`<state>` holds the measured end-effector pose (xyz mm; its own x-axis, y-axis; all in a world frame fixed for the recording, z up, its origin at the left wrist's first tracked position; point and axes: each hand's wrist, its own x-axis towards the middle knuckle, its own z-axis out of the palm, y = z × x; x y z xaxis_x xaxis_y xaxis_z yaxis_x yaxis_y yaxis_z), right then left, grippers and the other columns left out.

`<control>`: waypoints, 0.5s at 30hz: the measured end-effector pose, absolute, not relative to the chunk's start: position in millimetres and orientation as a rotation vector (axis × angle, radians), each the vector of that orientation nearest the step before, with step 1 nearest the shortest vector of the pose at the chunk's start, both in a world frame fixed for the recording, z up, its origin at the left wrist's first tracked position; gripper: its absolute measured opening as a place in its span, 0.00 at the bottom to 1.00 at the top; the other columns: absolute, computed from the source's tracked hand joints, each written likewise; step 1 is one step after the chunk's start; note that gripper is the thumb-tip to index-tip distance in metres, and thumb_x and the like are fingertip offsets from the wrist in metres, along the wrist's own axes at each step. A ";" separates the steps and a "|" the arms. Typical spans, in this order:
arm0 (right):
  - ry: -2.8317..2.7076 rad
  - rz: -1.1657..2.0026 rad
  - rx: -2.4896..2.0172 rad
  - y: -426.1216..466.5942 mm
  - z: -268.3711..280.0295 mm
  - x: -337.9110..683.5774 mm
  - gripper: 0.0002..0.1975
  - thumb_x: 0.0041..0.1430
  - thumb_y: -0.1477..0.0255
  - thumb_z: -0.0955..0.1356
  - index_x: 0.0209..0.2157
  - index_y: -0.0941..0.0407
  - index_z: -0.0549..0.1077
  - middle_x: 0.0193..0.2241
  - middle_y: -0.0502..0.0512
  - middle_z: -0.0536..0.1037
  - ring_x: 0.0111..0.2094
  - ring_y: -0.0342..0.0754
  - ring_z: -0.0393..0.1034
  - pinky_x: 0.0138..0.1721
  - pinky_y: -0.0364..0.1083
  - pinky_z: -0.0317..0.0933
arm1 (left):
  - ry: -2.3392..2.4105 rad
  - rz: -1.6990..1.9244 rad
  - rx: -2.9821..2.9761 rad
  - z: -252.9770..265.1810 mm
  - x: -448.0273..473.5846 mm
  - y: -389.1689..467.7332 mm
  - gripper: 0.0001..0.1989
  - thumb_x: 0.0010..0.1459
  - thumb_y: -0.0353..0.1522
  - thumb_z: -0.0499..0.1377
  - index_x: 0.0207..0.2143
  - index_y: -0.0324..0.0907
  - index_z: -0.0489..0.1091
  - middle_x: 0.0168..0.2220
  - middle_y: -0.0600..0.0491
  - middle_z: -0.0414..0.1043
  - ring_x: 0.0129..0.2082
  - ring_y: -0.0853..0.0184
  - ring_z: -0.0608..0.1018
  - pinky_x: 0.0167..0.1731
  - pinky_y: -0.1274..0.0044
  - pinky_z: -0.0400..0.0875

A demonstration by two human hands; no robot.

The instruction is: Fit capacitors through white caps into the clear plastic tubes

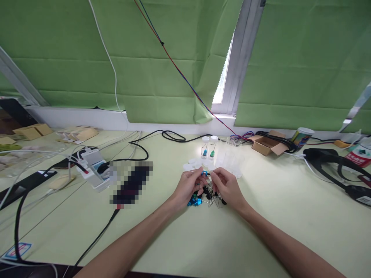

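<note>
My left hand [189, 183] is closed in a pinch on a small shiny blue metallic piece [204, 173]. Close beside it, my right hand [226, 185] is also closed, its fingertips at a small dark part that meets the blue piece; the fingers hide much of it. Under both hands lies a loose pile of black round pieces with thin metal pins [213, 199]. Several shiny blue pieces [194, 200] lie at the left of this pile. Beyond my hands stand two clear capped tubes, one with a blue piece [205, 152] inside, the other with a green piece [212, 153].
White round caps [189, 166] and clear empty tubes [232, 160] lie just behind my hands. A power strip [95, 172] with cables and a pixelated dark object [131, 183] are at left. An open cardboard box [268, 144] and a black headset-like frame [333, 170] sit at right.
</note>
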<state>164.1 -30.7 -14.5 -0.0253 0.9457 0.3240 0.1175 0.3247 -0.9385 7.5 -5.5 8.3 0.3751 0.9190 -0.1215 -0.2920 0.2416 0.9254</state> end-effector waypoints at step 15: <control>-1.394 0.884 -1.076 -30.4 -14.9 163.6 0.19 0.63 0.53 0.64 0.30 0.54 0.69 0.20 0.47 0.69 0.17 0.43 0.63 0.19 0.44 0.58 | 0.830 0.950 0.998 13.0 9.6 -9.1 0.22 0.49 0.48 0.66 0.23 0.37 0.71 0.21 0.53 0.69 0.15 0.75 0.64 0.16 0.79 0.58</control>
